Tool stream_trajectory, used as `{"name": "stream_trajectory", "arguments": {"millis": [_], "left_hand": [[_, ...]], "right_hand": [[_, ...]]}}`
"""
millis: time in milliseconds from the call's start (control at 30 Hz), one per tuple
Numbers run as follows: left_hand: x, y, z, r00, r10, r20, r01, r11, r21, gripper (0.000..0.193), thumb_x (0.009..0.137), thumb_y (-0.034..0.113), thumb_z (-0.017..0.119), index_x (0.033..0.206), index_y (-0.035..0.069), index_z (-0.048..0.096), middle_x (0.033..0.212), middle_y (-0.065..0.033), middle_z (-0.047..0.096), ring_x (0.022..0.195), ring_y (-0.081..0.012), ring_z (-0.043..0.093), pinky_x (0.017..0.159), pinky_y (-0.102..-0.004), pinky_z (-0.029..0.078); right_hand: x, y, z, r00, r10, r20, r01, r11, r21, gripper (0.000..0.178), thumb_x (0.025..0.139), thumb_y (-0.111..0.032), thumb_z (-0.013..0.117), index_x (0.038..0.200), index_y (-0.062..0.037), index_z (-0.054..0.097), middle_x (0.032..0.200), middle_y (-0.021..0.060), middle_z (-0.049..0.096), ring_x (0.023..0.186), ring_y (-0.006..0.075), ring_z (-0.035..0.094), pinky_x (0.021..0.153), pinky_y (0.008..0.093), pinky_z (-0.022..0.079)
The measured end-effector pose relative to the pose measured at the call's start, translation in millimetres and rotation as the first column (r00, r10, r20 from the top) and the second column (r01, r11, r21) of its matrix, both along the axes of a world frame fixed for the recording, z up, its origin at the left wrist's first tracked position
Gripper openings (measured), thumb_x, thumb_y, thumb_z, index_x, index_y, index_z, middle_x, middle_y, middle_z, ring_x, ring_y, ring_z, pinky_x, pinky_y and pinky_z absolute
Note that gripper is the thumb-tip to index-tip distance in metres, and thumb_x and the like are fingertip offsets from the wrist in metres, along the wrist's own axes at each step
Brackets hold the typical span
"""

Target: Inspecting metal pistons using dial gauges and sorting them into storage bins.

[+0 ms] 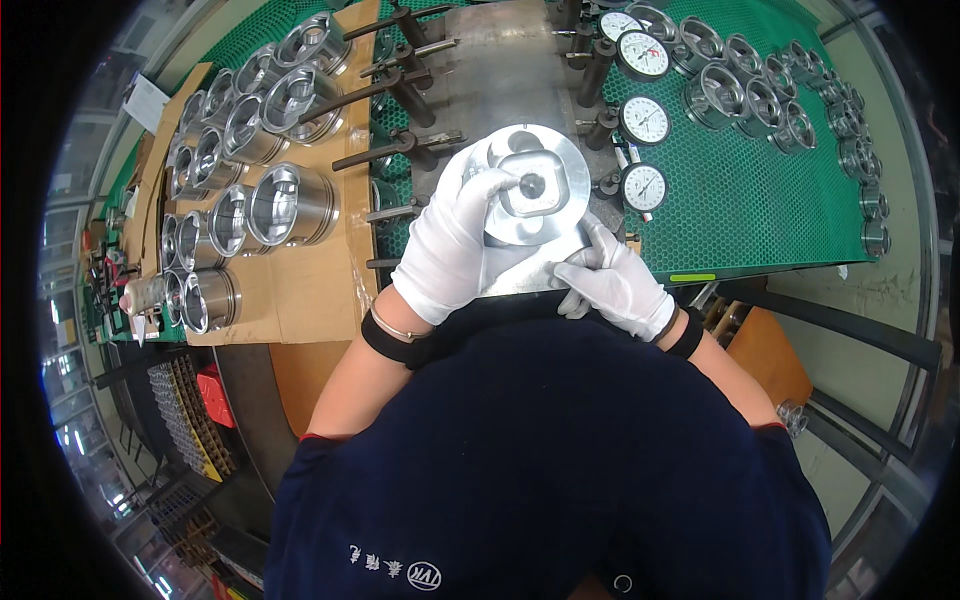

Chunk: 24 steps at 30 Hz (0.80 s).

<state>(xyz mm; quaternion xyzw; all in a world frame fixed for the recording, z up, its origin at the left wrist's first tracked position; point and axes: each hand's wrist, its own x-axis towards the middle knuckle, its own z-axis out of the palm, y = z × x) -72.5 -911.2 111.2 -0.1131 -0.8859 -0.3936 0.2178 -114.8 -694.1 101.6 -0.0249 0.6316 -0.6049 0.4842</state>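
A silver piston [558, 200] is held over the near end of a grey steel plate, its round crown with a squarish recess facing up. My left hand [448, 245], in a white glove, grips it from the left, with the thumb laid across the crown. On the lower right, my white-gloved right hand [622, 287] has its forefinger at the piston's rim and its other fingers bent in below. The underside of the piston and some of the fingertips are hidden.
Round dial gauges [643, 120] on dark posts line the plate's right side. Metal rods on posts [408, 148] flank its left. Several pistons [290, 205] stand on cardboard [300, 295] at left; more pistons [720, 95] stand on the green mat [700, 220] at right.
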Motion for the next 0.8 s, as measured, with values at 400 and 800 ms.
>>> {"name": "stream_trajectory", "arguments": {"millis": [400, 800], "left_hand": [[-6, -2, -5, 1.000, -0.025, 0.007, 0.025, 1.000, 0.017, 0.071, 0.065, 0.018, 0.089, 0.124, 0.011, 0.051, 0.131, -0.0205, 0.051, 0.115, -0.0397, 0.058, 0.093, -0.0431, 0.052], [-5, -1, -3, 1.000, -0.003, 0.021, 0.004, 0.999, -0.043, 0.077, 0.062, 0.019, 0.093, 0.122, 0.012, 0.046, 0.131, -0.0219, 0.051, 0.115, -0.0397, 0.058, 0.094, -0.0444, 0.051]], "right_hand": [[-4, -2, 2, 1.000, 0.007, -0.024, -0.006, 1.000, 0.022, 0.091, 0.090, -0.008, 0.061, 0.156, -0.0016, 0.000, 0.084, 0.0102, 0.066, 0.059, 0.0164, 0.067, 0.052, 0.0299, 0.057], [-4, -4, 2, 0.999, -0.025, 0.028, 0.025, 1.000, -0.010, 0.092, 0.090, -0.007, 0.062, 0.157, -0.0027, -0.001, 0.081, 0.0100, 0.066, 0.059, 0.0167, 0.067, 0.051, 0.0303, 0.056]]}}
